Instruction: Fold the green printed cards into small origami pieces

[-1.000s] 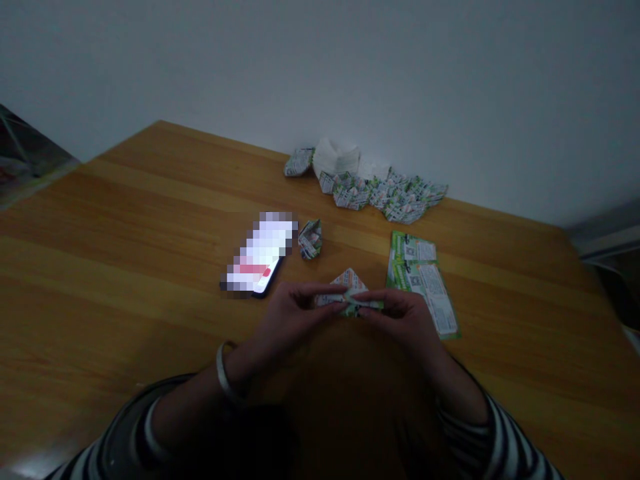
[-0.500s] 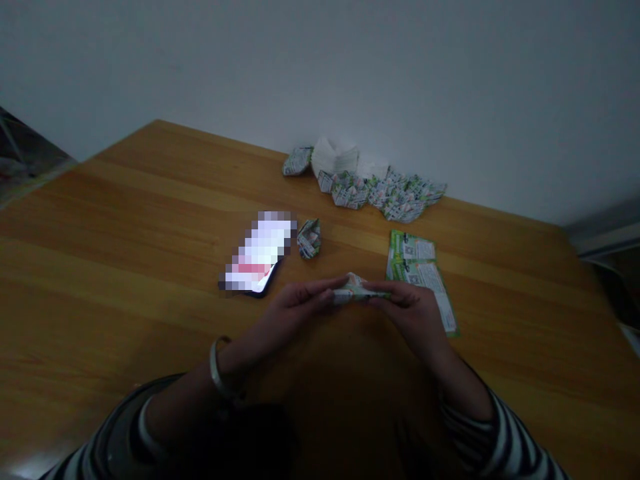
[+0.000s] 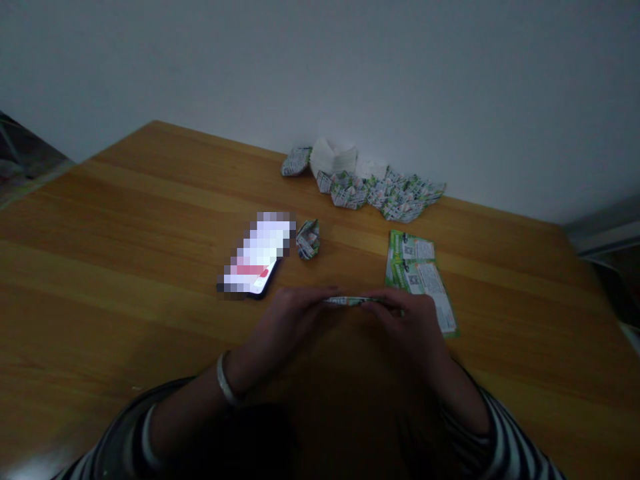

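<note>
Folded paper piece (image 3: 349, 301): one second ago it presented a triangular peak above the fingers; half a second ago only a low crest remained visible; it now presents as a thin, nearly level strip. Left hand (image 3: 295, 313) and right hand (image 3: 413, 320): fingertips, earlier nearly meeting at the paper's middle, now stand apart, gripping toward opposite ends of the strip.

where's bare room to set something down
The table is bare left of the phone and right of the leaflets; a smaller gap lies between the leaflets and the small paper piece. Crowded: the far edge's middle, lined with folded paper, and where the left hand and right hand hold a paper strip.
</note>
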`<state>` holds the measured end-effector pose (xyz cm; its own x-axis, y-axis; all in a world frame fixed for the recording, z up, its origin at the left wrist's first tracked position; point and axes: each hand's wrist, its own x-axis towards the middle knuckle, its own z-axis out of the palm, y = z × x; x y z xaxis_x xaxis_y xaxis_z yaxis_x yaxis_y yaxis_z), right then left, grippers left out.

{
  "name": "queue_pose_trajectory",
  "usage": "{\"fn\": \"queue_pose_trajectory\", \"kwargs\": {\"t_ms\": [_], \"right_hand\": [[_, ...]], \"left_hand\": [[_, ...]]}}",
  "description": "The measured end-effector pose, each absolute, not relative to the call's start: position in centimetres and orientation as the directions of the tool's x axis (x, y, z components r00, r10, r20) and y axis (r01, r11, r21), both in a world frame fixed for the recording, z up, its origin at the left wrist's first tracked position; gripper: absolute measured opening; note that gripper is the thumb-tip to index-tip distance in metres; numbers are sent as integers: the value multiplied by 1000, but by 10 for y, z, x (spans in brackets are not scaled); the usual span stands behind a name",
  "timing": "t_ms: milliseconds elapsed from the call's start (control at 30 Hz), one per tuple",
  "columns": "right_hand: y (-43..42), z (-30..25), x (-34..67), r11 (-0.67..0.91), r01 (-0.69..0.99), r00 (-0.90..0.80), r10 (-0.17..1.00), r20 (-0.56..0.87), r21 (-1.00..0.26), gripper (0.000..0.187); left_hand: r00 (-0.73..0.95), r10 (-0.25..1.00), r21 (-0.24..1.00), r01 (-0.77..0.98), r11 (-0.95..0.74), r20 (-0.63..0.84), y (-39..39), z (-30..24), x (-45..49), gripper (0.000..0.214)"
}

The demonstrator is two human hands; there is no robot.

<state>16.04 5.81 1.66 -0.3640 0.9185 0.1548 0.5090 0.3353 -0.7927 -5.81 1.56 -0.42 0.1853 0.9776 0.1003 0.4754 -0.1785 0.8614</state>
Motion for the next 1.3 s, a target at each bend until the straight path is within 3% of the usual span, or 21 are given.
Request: {"fn": "queue_pose_trajectory", "kwargs": {"t_ms": [133, 367, 667, 800, 967, 1033, 1200, 1300], "right_hand": [[55, 17, 158, 448, 566, -397, 884, 247, -692, 11], [49, 14, 153, 514, 542, -472, 841, 265, -665, 17], [46, 18, 152, 368, 516, -405, 901, 159, -774, 14], [46, 22, 152, 311, 474, -396, 911, 116, -824, 11], [43, 23, 147, 419, 470, -423, 879, 219, -776, 4], [41, 19, 146, 444, 448, -412, 873, 261, -776, 5], [42, 11, 150, 391, 460, -384, 897, 218, -798, 18], [48, 10, 154, 387, 508, -395, 899, 191, -769, 21]], "left_hand": [[219, 969, 864, 459, -208, 117, 16, -1, -56, 28], [276, 957, 848, 483, -217, 88, 14, 4, -51, 22], [355, 869, 570, 656, -495, 345, 7, 3, -54, 22], [357, 857, 510, 693, -510, 372, 5, 7, -54, 25], [336, 857, 484, 716, -502, 392, 1, 3, -49, 22], [330, 871, 518, 706, -483, 363, -1, 0, -47, 21], [291, 945, 812, 510, -282, 146, 4, -2, -46, 27], [329, 944, 907, 389, -162, 27, 10, 3, -48, 24]]}}
